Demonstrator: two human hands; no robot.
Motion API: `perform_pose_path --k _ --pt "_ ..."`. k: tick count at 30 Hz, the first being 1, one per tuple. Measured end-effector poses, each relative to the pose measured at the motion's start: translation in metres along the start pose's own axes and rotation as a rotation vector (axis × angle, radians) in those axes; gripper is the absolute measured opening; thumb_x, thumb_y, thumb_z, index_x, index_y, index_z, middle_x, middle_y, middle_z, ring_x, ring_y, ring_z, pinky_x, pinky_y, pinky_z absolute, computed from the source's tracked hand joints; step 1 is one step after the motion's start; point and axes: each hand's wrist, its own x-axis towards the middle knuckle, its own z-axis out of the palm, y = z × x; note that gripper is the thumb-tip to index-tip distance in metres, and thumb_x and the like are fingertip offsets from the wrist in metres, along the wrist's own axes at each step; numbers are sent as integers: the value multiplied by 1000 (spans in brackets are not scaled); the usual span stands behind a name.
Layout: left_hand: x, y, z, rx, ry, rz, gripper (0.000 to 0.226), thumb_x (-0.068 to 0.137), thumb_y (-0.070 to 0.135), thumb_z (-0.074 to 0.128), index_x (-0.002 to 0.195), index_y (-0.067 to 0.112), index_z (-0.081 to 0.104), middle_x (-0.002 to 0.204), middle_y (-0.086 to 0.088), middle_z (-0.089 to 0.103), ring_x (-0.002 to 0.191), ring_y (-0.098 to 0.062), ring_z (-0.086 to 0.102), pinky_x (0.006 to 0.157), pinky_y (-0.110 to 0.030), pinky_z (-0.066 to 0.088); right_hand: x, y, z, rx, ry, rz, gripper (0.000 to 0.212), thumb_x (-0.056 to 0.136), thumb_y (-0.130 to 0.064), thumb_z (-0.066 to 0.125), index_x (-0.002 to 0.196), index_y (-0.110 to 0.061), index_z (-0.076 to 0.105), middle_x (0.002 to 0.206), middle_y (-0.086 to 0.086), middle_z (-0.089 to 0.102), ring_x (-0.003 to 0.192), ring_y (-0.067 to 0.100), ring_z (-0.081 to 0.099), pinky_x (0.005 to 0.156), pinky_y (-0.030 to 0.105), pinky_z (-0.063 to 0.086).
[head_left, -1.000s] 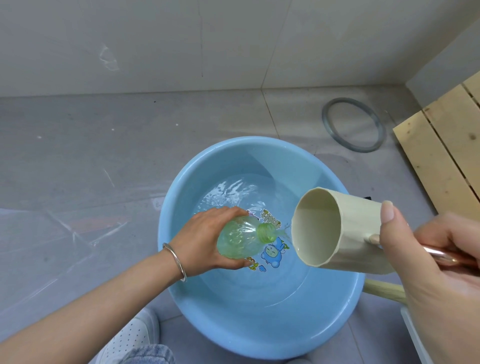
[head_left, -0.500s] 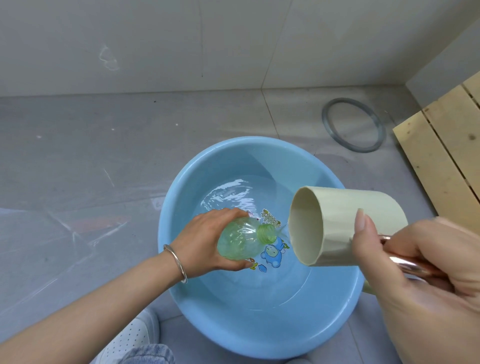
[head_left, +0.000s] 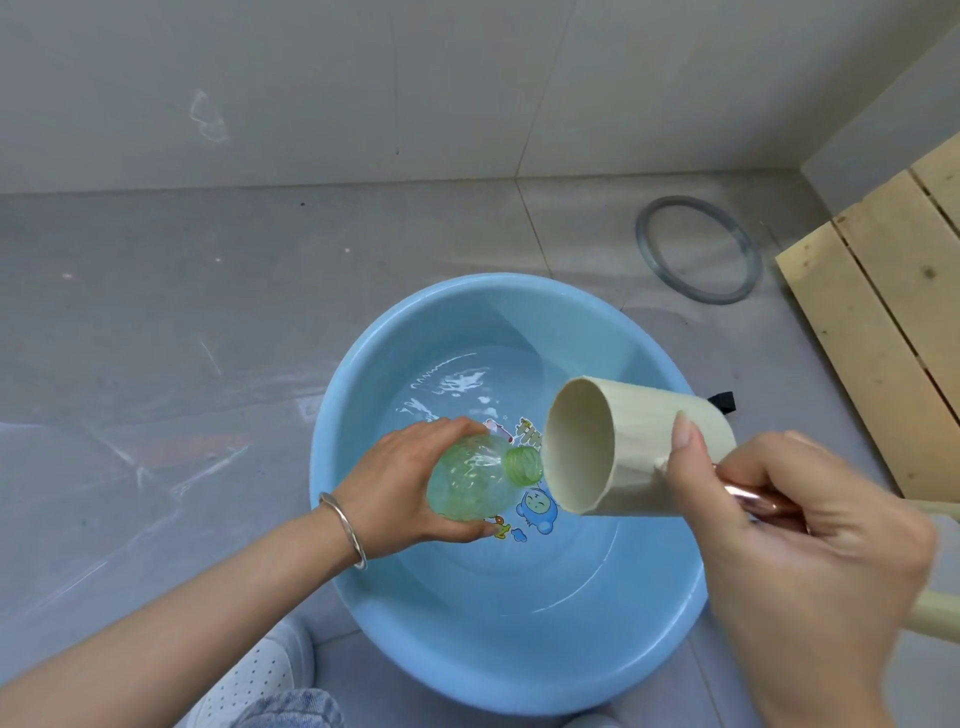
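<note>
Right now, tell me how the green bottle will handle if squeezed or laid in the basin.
The green bottle looks thin, clear plastic, so it probably dents under a firm squeeze. Water glints at its neck beside the beige cup, so it may slip in the left hand. Round-bodied, it would likely roll if laid in the blue basin.

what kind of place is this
Likely a bare indoor washing or utility corner: tiled floor meeting a tiled wall, a blue basin of water on the floor, a wooden pallet beside it.
</note>
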Motion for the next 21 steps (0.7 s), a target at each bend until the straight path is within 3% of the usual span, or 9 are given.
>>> perform_pose_path --k 2,4,7,9,10,12,14,18,21 --pt "0 0 -1 -20 12 0 71 57 73 63 117 49 36 110 27 55 103 -4 53 92 -29 45 5 3 15 143 94 96 51 82 -24 68 48 -14 33 52 2 25 48 10 25 47 16 21" --pt "-1 0 -2 -60 29 -13 69 57 72 66 115 47 38 108 24 58 101 -3 55 90 -29 45 1 28 17 274 100 365 53 84 -28 70 50 -9 34 51 0 24 49 8 22 47 19 20" --pt "-2 -4 -5 -120 52 -36 69 57 70 70 114 42 45 109 21 59 101 0 56 92 -27 44 1 66 25 420 117 718 54 89 -39 62 58 -1 40 60 11 31 58 19 28 52 26 26" --pt "-3 -5 -7 -170 83 -65 69 56 71 71 114 41 48 110 23 59 103 3 56 92 -19 43 -3 84 33 422 44 782 46 92 -39 57 57 -12 45 56 1 40 56 13 35 56 27 29" --pt "-3 -6 -10 -193 110 -84 68 55 72 71 112 42 48 110 25 58 102 7 55 90 -11 41 -7 92 38 384 -28 757 43 93 -35 56 57 -15 46 53 -4 41 53 9 35 55 26 28" --pt "-2 -5 -14 -231 167 -128 66 53 68 74 109 43 47 109 31 56 100 11 54 83 -2 36 -16 104 49 237 -168 628 39 94 -27 55 61 -9 47 53 3 43 51 8 33 52 26 27" --pt "-1 -4 -18 -253 215 -150 65 53 64 77 108 40 49 106 33 57 98 13 55 81 1 34 -24 112 60 32 -241 477 35 93 -24 57 65 -6 49 57 7 47 57 14 38 53 26 28" --pt "1 -2 -24 -254 256 -155 60 52 59 77 102 42 48 102 43 55 95 20 52 79 5 31 -39 130 84 -254 -339 136 34 91 -19 60 64 -17 39 59 -3 44 62 23 42 57 32 18" --pt "2 -4 -27 -266 268 -157 61 53 63 73 104 39 50 103 35 58 97 14 55 82 2 34 -49 137 100 -404 -374 -35 31 80 -18 66 61 -16 41 55 2 45 55 26 44 57 32 19"
